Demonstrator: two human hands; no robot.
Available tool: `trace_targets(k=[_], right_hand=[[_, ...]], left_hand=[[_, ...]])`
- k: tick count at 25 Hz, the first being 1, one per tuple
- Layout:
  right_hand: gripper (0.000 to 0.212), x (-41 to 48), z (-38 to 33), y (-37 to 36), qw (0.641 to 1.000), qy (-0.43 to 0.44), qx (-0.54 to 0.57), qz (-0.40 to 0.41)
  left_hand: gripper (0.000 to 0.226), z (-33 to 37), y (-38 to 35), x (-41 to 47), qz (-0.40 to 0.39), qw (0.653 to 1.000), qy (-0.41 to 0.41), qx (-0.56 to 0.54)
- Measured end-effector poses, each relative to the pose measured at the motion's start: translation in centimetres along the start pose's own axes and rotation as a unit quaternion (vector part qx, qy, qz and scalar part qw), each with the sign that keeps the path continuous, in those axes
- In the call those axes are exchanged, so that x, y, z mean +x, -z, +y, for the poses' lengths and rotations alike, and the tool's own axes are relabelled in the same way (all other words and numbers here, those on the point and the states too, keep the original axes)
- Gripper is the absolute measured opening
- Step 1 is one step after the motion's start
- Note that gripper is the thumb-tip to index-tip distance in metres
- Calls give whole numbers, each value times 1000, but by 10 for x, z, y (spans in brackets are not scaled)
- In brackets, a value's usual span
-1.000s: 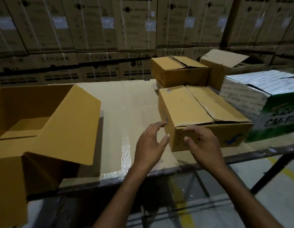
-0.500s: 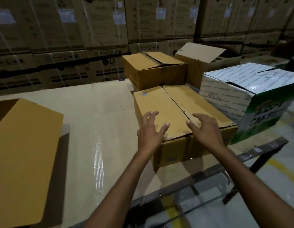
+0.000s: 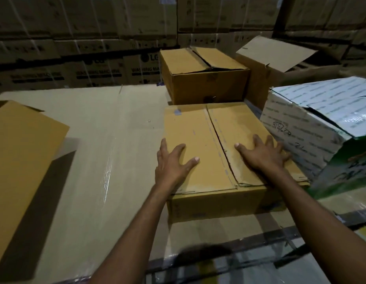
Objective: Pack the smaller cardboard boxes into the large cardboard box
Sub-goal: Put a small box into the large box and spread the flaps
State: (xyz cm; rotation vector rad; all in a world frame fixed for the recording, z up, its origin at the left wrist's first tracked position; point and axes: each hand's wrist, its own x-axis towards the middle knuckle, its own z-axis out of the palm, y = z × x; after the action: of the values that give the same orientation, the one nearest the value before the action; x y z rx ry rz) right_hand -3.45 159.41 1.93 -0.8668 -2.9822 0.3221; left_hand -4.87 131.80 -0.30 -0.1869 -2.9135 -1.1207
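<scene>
While laid flat on the lid of the small brown box (image 3: 198,130), spread wide with straight fingers: left hand (image 3: 173,162) on the left flap, thumb angled toward the centre seam, outer fingers reaching the box's left edge. Whether curled over that edge, cannot tell. Likewise splayed and pressed palm-down: right hand (image 3: 262,154) on the right flap, thumb pointing at the seam, fingertips close to the box's right edge. No pinch by either, only flat contact.

Closed lid on the small brown box, seam running front to back, near corner of the right flap slightly lifted and frayed. Under the box, a table (image 3: 116,124) covered in pale cardboard, with a shiny tape strip (image 3: 106,177) to the box's left. Just behind the box, touching or nearly so, a second brown box (image 3: 204,78), its flaps sagging inward at the middle. Behind and right of the box, an open-flapped box (image 3: 274,56) with one flap raised. Immediately right of the box, a white and green box (image 3: 321,119) with scribbled marks on its side. Well left of the box, across the tabletop, one brown flap of the large cardboard box (image 3: 24,150), the rest out of view. Far behind the box, a wall of stacked cartons (image 3: 96,27). In front of the box, below the table edge, a dark metal frame (image 3: 290,232).
</scene>
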Motion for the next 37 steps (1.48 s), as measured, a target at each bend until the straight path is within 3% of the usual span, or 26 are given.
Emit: trace_targets(k=[3,7,11,15,18,24,30,37], right_hand=[[96,7,-1,2,999,-29,14,25],[91,8,1,23,993,-71,96,-10],[79,-21,-14,29,986,15,165,-21],[74,-50,-50,40,977,111,166,-75],[72,-68,-81,38,958,177,211,-85],[59,-113,-133,47,903,294,313,7],[60,-184,-205,99,867,303,362,157],[56,-276,-308,157,831,326,391,224]], left_hand=[[81,3,0,3,-6,999,35,-22],[80,-9,16,11,28,990,92,-105],[67,-29,61,3,68,968,182,-156],[57,-49,116,-26,123,959,209,-146],[54,-67,142,-56,188,958,183,-119],[57,-90,218,-101,287,939,99,-160],[75,-86,328,-143,350,921,-23,-172],[76,-100,482,-179,381,914,-85,-113]])
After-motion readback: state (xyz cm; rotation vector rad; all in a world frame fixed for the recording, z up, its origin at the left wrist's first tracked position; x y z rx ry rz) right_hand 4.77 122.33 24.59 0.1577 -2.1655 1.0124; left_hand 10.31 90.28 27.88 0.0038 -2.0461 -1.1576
